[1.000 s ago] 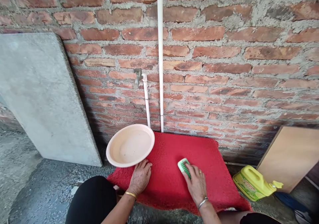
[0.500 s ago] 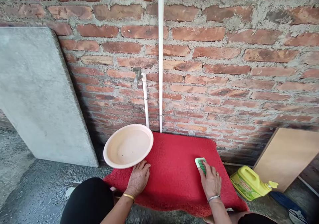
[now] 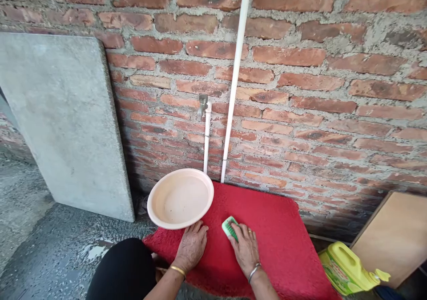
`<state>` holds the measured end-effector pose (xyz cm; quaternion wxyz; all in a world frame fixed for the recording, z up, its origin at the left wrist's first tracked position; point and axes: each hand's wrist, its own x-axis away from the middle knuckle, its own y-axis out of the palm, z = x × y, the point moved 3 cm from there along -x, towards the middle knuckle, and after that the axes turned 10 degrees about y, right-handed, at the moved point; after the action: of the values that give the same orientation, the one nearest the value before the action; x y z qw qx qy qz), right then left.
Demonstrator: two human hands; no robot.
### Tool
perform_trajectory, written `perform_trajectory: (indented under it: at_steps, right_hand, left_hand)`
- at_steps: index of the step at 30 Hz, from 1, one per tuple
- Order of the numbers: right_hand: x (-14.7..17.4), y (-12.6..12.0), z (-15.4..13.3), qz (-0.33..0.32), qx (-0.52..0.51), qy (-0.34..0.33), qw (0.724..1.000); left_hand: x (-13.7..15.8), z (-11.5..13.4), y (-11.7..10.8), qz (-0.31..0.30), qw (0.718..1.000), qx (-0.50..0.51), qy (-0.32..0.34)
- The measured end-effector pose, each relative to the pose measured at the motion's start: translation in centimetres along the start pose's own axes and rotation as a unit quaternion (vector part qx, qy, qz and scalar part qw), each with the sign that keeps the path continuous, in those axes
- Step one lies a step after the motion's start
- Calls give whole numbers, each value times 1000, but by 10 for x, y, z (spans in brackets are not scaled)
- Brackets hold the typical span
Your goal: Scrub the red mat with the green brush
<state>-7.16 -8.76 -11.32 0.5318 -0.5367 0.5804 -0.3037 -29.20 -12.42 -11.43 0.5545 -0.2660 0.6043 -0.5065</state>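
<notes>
A red cloth with a shaggy edge lies spread over a low surface before me. My right hand is wrapped round a pale green scrubbing brush, whose darker green bristles show at its side; it is held against the middle of the cloth. My left hand lies flat on the cloth, fingers stretched forward beside the near rim of a cream plastic basin. The basin stands tilted at the cloth's left end, with a few dark specks inside.
A brick wall rises behind, with a tap and white pipes. A grey slab leans at the left over wet floor. To the right are a yellow detergent jug and a light wooden board.
My right hand has moved left across the cloth with the brush, closer to my left hand. My left hand stays by the basin. The view has shifted and tilted slightly.
</notes>
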Motion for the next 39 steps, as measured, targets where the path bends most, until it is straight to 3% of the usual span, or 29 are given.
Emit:
perform_trajectory:
  at_steps: [6,9,11,14,19,23,26,32,35,39]
  right_hand:
    - [-19,-29,106,29,109,158,981]
    - [-14,-42,134,34,104,206,972]
    - [-6,-48,130,30,63,182,981]
    - [5,-52,97,0,-18,100,995]
    - [11,-49,31,-131,-72,-23,989]
    - [6,-41,22,-142,-62,-29,988]
    - [5,-38,54,-77,-74,-1,994]
    - [8,-51,172,27,-39,136,990]
    - [5,-64,214,31,28,212,976]
    - [-7,-77,246,12,77,310,948]
  left_hand:
    - [-1,2,0,-5,999,29,-14]
    - [-2,2,1,-7,999,40,-25]
    - [-3,2,1,-13,998,47,-31]
    - [-6,3,1,-20,998,57,-33]
    - [-7,4,-1,-26,996,75,-41]
    - [-5,0,0,-26,996,79,-34]
    - [-1,-2,6,-30,998,52,-29]
    - [3,15,15,-23,999,47,14]
    - [-9,39,12,-73,991,87,67]
    - [-36,69,5,-178,968,140,111]
